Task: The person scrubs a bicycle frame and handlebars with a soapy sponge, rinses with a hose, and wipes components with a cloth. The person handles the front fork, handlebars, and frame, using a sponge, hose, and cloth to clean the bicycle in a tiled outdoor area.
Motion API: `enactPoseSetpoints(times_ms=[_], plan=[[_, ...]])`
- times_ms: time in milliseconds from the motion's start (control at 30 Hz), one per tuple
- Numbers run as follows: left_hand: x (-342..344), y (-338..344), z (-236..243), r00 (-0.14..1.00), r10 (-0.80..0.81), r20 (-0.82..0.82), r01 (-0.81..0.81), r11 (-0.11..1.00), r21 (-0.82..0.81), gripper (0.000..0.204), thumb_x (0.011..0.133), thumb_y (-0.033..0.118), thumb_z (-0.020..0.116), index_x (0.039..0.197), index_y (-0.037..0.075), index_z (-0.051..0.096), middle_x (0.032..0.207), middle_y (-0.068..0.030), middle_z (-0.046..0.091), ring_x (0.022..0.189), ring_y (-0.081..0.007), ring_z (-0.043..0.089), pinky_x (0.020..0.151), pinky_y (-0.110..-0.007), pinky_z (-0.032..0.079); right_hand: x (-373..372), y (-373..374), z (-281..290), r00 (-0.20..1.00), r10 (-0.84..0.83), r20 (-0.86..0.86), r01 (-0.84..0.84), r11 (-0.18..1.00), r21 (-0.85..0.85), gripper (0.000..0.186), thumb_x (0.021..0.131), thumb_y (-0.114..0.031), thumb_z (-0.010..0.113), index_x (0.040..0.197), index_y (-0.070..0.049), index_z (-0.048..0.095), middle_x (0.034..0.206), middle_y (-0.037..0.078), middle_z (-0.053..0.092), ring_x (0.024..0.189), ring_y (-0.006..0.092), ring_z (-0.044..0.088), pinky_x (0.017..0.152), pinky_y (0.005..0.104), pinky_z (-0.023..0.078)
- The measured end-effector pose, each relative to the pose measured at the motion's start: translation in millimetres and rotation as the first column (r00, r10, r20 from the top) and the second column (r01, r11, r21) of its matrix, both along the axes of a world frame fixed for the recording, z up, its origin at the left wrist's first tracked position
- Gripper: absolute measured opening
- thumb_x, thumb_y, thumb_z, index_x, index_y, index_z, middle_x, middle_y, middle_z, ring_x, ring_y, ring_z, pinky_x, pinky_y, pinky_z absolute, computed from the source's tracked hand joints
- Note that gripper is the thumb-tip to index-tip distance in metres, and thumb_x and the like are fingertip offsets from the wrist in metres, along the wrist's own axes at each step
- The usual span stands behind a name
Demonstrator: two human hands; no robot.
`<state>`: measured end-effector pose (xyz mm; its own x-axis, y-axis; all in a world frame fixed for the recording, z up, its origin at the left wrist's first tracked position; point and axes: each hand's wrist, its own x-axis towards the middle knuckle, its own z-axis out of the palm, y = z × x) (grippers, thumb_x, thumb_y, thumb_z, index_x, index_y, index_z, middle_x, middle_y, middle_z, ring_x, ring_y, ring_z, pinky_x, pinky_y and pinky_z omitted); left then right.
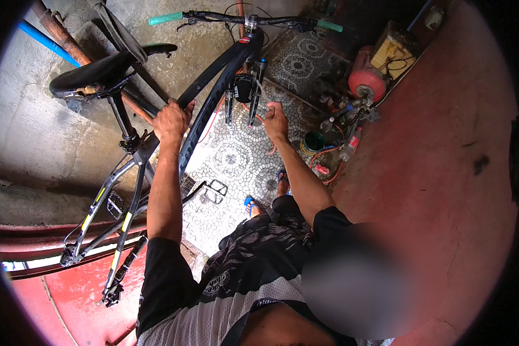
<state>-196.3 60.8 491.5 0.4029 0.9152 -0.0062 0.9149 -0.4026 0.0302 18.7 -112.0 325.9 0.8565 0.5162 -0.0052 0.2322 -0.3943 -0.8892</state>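
A dark bicycle frame (207, 86) without wheels stands at the left, with yellow marks on its rear stays. My left hand (172, 120) is closed around its top tube, between the saddle (92, 75) and the handlebar (251, 22). To the right of the suspension fork (256, 92), my right hand (275, 121) is raised with its fingers curled. An orange hose passes close by it; what the fingers hold, if anything, I cannot make out. Between the fork legs sits a black piece (243, 88). The crank and a pedal (216, 191) hang over the floor.
Beyond my right hand are a red tank (367, 75), a yellowish box (395, 51), a green-rimmed bucket (313, 142) and a plastic bottle (350, 145). An orange hose (341, 173) runs along the patterned tile floor (230, 155). A rusty pipe (63, 33) leans against the wall behind the saddle.
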Motion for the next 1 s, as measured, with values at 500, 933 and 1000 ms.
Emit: enactPoseSetpoints(times_ms=[500, 933, 1000], plan=[[-4, -3, 0, 1.000, -0.007, 0.010, 0.007, 1.000, -0.010, 0.078, 0.091, 0.073, 0.048, 0.110, 0.000, 0.065, 0.101, -0.0272, 0.072, 0.101, -0.0431, 0.070, 0.088, -0.051, 0.055, 0, 1, -8, 0.998, 0.016, 0.064, -0.017, 1.000, 0.010, 0.021, 0.101, -0.020, 0.046, 0.120, -0.014, 0.055, 0.087, 0.020, 0.067, 0.081, 0.0391, 0.067, 0.071, 0.0488, 0.051], [-7, -5, 1, 1.000, 0.013, -0.015, -0.014, 1.000, -0.010, 0.075, 0.093, 0.072, 0.048, 0.109, 0.001, 0.066, 0.102, -0.0257, 0.072, 0.102, -0.0414, 0.070, 0.087, -0.050, 0.056, -14, 11, -3, 0.990, 0.141, -0.019, -0.141, 0.990, 0.003, 0.020, 0.103, -0.021, 0.045, 0.121, -0.015, 0.053, 0.094, 0.019, 0.069, 0.084, 0.0381, 0.068, 0.072, 0.0471, 0.052], [-8, -5, 0, 1.000, 0.004, -0.001, -0.004, 1.000, 0.006, 0.075, 0.093, 0.072, 0.048, 0.109, 0.001, 0.066, 0.102, -0.0254, 0.072, 0.101, -0.0414, 0.070, 0.087, -0.050, 0.056, -18, 15, -8, 0.985, 0.166, 0.050, -0.167, 0.986, 0.018, 0.021, 0.104, -0.022, 0.045, 0.121, -0.014, 0.054, 0.090, 0.018, 0.068, 0.080, 0.0358, 0.068, 0.070, 0.0456, 0.051]])
